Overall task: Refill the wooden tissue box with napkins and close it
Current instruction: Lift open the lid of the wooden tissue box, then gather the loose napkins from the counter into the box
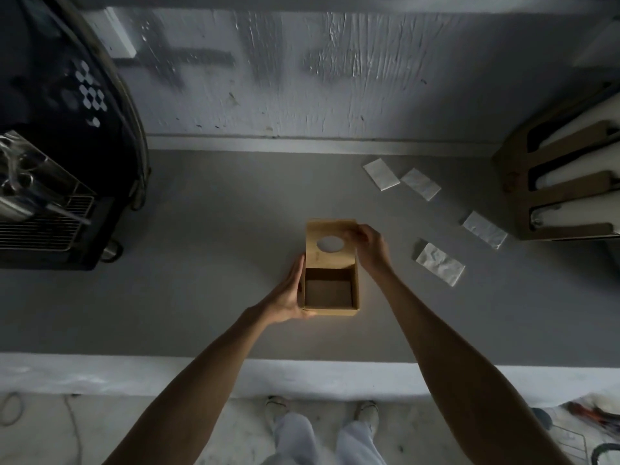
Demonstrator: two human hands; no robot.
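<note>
The wooden box [330, 309] sits in the middle of the grey desk [201, 263], and it is empty inside. The left hand [288, 297] lies flat against its side, fingers straight, I think to stop it from sliding. The right hand [369, 246] pinches the far edge of the lid [335, 261], which is halfway off so the box can be filled. Four napkins [440, 264] wait on the desk, off to the right.
</note>
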